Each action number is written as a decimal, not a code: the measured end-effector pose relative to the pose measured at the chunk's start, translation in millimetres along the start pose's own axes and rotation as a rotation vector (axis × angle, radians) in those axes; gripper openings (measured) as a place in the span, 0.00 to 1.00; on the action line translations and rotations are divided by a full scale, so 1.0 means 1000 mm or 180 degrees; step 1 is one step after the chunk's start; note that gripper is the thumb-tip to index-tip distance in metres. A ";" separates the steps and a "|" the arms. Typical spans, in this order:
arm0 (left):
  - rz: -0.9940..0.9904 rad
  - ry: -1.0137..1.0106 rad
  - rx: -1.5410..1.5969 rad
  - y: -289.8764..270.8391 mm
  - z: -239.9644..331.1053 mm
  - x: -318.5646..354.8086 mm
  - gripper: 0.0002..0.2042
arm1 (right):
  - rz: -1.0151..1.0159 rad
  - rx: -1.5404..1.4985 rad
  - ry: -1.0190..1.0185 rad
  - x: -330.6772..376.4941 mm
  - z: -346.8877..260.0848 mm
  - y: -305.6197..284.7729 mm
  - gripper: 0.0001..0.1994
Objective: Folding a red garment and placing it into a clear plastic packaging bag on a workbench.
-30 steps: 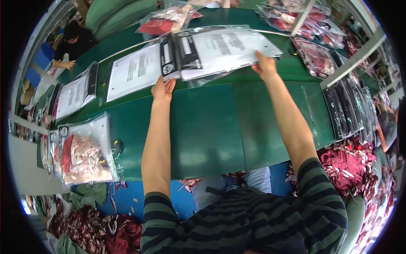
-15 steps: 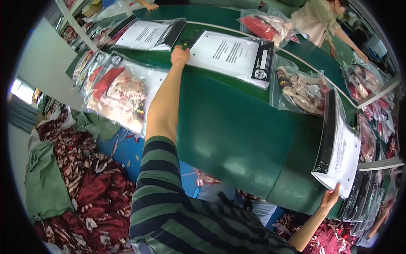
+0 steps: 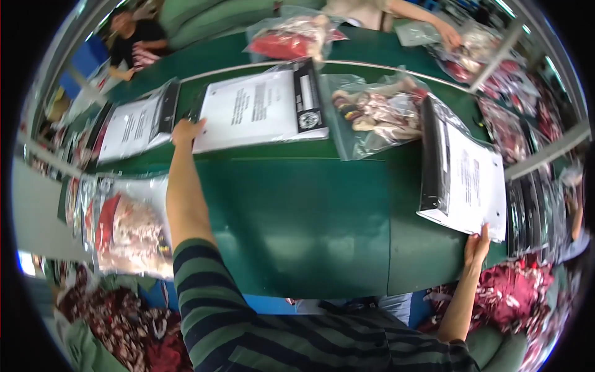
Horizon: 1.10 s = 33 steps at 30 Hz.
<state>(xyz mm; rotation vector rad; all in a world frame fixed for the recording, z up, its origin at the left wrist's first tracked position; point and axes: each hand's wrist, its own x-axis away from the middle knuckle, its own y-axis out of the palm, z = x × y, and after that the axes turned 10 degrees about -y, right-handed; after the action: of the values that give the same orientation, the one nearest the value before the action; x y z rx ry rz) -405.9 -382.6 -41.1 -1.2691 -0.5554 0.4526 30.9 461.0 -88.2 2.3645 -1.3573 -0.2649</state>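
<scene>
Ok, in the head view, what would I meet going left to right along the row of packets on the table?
Left packet → left hand → middle packet → clear bag of patterned fabric → right packet.

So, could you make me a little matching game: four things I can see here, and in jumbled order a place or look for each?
Things:
1. left hand
2. right hand
3. tabletop
4. left sleeve

Places and looks:
A. striped
B. at the lower edge of the right-hand white packet
C. by the left edge of the middle white packet
D. plain green

Pairs: 1-C, 2-B, 3-D, 4-A
</scene>
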 end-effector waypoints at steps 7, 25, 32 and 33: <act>0.0908 0.1277 0.0440 0.023 -0.008 -0.032 0.21 | 0.0407 -0.1040 -0.0281 0.020 0.002 0.026 0.13; -0.2837 -0.0011 0.5333 0.003 0.008 0.012 0.30 | -0.0166 -0.1646 0.0181 0.045 -0.030 0.053 0.16; -0.1391 0.2417 0.3844 0.004 -0.037 0.002 0.25 | -0.0229 -0.1579 0.0349 0.047 -0.021 0.068 0.14; -0.1101 0.2781 0.3228 0.007 -0.034 -0.010 0.24 | -0.0271 -0.1441 0.0386 0.041 -0.017 0.057 0.14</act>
<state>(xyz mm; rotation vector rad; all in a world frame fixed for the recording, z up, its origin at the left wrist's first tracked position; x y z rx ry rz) -393.2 -413.0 -55.7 -0.2831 0.2199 -0.1500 13.1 404.5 -47.1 2.0237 -1.0151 -0.3993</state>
